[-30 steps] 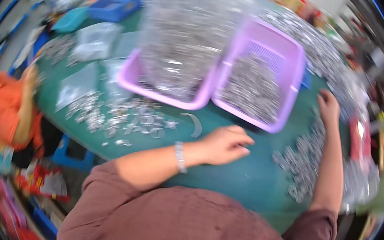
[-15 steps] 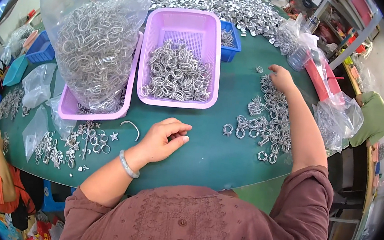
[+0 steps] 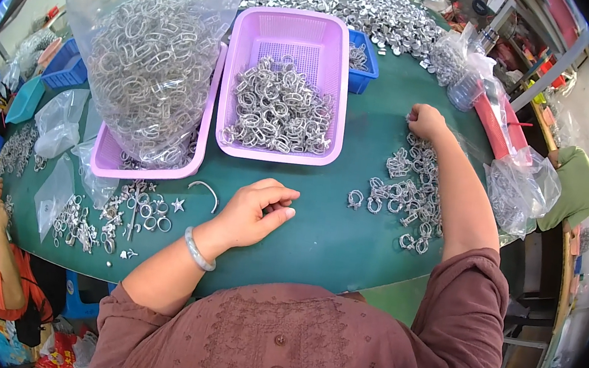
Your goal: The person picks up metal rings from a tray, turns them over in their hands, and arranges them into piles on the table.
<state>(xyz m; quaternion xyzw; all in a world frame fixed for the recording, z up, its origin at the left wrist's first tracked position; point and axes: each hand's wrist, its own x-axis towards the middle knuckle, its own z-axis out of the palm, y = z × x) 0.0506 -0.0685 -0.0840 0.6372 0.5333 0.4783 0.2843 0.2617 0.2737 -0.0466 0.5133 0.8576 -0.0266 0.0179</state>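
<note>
My right hand (image 3: 426,122) is closed at the far end of a spread of silver-coloured metal rings (image 3: 423,173), its fingertips pinching a small ring (image 3: 409,117), mostly hidden. Some rings lie loose at the near-left side of that spread. My left hand (image 3: 260,213) rests over the green table (image 3: 316,245), fingers half curled, thumb apart, with nothing visible between them. A pale bangle circles its wrist. Beyond it stands a purple plastic basket (image 3: 338,123), partly filled with similar rings (image 3: 281,106).
A big clear bag of rings (image 3: 152,66) stands in another purple basket (image 3: 146,175). Loose rings and small stars (image 3: 120,215) lie left. Silver pieces (image 3: 351,9) cover the far side, near a blue bin (image 3: 361,79). A red tray (image 3: 494,123) is right. Other people sit at both sides.
My right hand has drawn slightly nearer and closed at the spot where a lone ring lay; that ring is no longer seen there. My left hand keeps its pose. The view has shifted slightly.
</note>
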